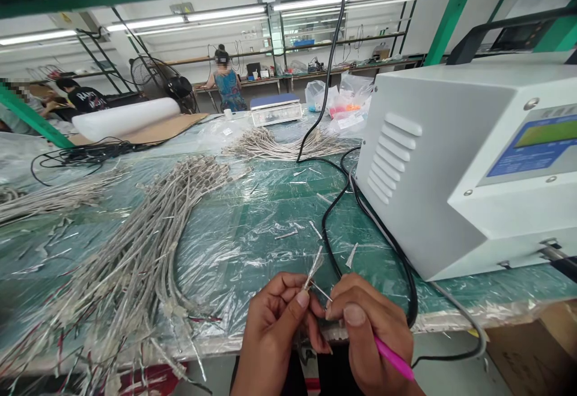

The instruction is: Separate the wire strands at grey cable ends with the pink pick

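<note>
My left hand [274, 324] is closed in a pinch on the frayed silvery end of a thin braided cable [312, 270], at the table's front edge. My right hand [367, 330] is closed round a slim tool with a pink handle [394, 358]; its metal tip [320, 291] touches the cable end between my two hands. A large bundle of the same grey braided cables [148, 246] lies to the left on the plastic-covered green table [252, 228].
A white machine [455, 161] with a blue display panel stands at the right, with black cords [333, 216] running beside it. More cable bundles [274, 143], a scale [276, 110], plastic bags and a white roll [124, 118] lie farther back. Other people sit at distant benches.
</note>
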`<state>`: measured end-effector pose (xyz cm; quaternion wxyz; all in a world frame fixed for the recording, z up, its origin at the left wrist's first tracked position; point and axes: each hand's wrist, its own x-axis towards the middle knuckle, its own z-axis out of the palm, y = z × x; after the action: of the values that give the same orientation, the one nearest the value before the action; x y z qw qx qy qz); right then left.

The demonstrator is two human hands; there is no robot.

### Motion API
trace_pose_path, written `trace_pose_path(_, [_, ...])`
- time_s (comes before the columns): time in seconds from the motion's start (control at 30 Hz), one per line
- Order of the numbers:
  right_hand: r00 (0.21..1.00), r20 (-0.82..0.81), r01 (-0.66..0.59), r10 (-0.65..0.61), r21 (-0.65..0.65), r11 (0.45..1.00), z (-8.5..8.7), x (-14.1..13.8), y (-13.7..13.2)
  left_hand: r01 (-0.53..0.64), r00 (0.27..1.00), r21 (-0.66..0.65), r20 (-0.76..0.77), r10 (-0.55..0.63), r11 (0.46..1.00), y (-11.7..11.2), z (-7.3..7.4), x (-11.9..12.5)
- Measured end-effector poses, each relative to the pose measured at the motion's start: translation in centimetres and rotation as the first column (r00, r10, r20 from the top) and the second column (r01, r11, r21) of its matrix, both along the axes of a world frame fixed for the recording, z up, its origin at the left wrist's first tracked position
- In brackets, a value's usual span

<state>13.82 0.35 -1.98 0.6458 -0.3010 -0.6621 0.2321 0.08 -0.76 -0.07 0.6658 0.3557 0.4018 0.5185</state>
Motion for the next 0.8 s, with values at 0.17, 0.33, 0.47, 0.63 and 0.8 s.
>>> trace_pose_path(0.17, [1.0,-0.004,-0.014,0.014,-0.016,1.0,-0.07,0.13,-0.06,-0.011,1.0,0.004,0.025,0.011,1.0,0.21,0.02,0.07])
trace_pose_path(0.33, [1.0,0.003,-0.022,0.022,-0.007,1.0,-0.11,0.06,-0.14,-0.02,1.0,-0.007,0.007,0.02,1.0,0.41,0.17,0.11])
trace_pose_path(0.47, [1.0,-0.007,0.0,0.0,-0.006,1.0,0.01,-0.06,-0.11,-0.013,1.0,0.003,-0.009,0.013,1.0,0.27,0.1,0.02])
trace_pose_path(0.63, [1.0,0.02,0.014,-0.014,0.007,1.0,-0.01,-0.02,-0.11,-0.016,1.0,0.008,-0.009,0.016,1.0,0.01,-0.03,-0.01])
trace_pose_path(0.8, [0.997,0.04,0.061,-0.062,0.017,0.998,0.31,-0.22,0.13,-0.026,1.0,-0.015,-0.01,0.025,1.0,0.07,0.67,0.43])
